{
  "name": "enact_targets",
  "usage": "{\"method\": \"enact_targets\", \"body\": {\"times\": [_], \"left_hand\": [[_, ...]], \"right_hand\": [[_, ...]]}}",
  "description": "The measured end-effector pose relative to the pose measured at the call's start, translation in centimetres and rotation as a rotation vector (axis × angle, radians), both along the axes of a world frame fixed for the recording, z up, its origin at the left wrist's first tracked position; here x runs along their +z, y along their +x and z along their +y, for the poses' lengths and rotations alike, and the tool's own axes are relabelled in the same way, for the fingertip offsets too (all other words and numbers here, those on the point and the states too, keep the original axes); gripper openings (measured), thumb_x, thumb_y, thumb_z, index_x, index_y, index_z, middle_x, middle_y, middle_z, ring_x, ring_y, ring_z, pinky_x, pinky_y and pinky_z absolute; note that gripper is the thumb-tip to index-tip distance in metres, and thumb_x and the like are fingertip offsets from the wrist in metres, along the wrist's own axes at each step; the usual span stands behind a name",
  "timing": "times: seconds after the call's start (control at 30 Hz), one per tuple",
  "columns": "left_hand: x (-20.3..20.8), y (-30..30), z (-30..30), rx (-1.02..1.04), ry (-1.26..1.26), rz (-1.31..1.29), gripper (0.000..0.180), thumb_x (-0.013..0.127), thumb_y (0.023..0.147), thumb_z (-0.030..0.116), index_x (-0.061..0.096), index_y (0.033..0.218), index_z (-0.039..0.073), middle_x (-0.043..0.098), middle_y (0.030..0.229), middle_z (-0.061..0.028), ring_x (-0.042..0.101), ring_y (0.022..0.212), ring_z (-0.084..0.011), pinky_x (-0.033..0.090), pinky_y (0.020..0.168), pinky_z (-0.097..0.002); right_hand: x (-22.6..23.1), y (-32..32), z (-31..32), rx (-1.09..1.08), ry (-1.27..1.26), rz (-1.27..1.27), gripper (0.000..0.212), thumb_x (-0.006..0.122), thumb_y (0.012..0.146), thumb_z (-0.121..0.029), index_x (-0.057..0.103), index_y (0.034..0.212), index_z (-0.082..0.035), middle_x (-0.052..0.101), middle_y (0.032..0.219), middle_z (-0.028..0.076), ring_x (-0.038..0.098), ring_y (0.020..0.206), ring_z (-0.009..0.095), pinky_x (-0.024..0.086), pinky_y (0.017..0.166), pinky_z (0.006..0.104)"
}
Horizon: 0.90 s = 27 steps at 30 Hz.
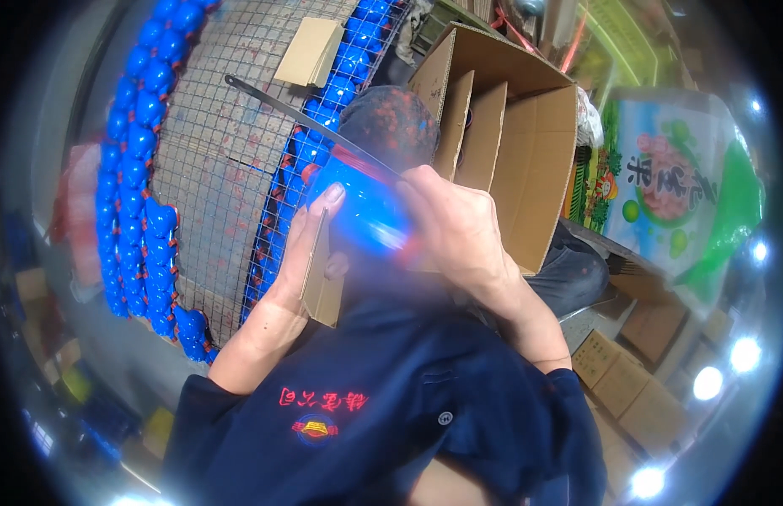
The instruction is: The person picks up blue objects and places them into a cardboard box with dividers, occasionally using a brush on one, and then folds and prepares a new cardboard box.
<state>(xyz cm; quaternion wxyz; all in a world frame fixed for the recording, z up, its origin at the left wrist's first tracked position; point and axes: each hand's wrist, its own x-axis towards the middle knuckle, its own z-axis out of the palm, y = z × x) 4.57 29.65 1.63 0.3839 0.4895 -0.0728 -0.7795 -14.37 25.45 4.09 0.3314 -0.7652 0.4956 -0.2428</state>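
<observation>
My left hand [303, 236] is closed, its thumb on a glossy blue rounded piece [366, 211] with red at its edges. The piece is smeared by motion, so its exact kind is unclear. Against the same palm and fingers rests a folded piece of cardboard [322, 282]. My right hand [455, 223] is closed round the near end of a long, thin, dark metal blade [307, 120] with a hole at its far tip. The blade crosses the top edge of the blue piece and points to the far left. My right fingertips are hidden behind the hand.
On the left, a wire mesh rack [214, 160] bears rows of glossy blue rounded pieces [143, 169] along both sides. A folded cardboard piece [307, 52] lies on it. At right stands an open carton [526, 185] with dividers, beside a printed plastic bag [661, 185]. Brown boxes [632, 379] lie lower right.
</observation>
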Motion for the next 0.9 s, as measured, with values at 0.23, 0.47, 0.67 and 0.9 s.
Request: {"method": "enact_targets", "body": {"times": [0.23, 0.47, 0.67, 0.9], "left_hand": [[0.0, 0.2, -0.1, -0.030, 0.003, -0.010, 0.040, 0.052, 0.096, 0.048, 0.060, 0.103, 0.010, 0.058, 0.074, 0.0029, 0.040, 0.046, -0.0027, 0.029, 0.041, -0.0180], [0.2, -0.2, 0.0, 0.000, -0.010, -0.057, 0.039, 0.049, 0.098, 0.046, 0.060, 0.105, 0.009, 0.057, 0.071, 0.0029, 0.040, 0.045, -0.0024, 0.029, 0.041, -0.0177], [-0.5, -0.1, -0.1, 0.028, -0.064, 0.221, 0.042, 0.044, 0.100, 0.047, 0.059, 0.108, 0.010, 0.058, 0.069, 0.0028, 0.040, 0.043, -0.0015, 0.029, 0.040, -0.0176], [-2.0, 0.4, 0.0, 0.057, -0.043, 0.207, 0.084, 0.038, 0.098, 0.062, 0.045, 0.121, -0.018, 0.046, 0.043, -0.0036, 0.038, 0.028, -0.0098, 0.031, 0.031, -0.0206]], "right_hand": [[0.0, 0.1, -0.1, 0.013, -0.034, 0.015, 0.011, 0.060, 0.095, -0.016, 0.055, 0.092, -0.007, 0.062, 0.074, 0.013, 0.064, 0.066, 0.031, 0.050, 0.057, 0.0383], [0.2, 0.0, -0.1, 0.062, -0.156, 0.124, 0.009, 0.061, 0.092, -0.014, 0.055, 0.095, -0.008, 0.061, 0.075, 0.009, 0.064, 0.065, 0.027, 0.050, 0.055, 0.0365], [-1.6, -3.7, 2.4, 0.124, -0.237, 0.179, 0.016, 0.062, 0.084, -0.004, 0.057, 0.099, -0.007, 0.056, 0.071, 0.008, 0.059, 0.057, 0.024, 0.049, 0.051, 0.0349], [-0.5, -10.8, 8.6, -0.333, -0.152, 0.098, 0.012, 0.057, 0.092, 0.003, 0.066, 0.099, 0.002, 0.064, 0.071, 0.008, 0.061, 0.058, 0.014, 0.048, 0.055, 0.0254]]}}
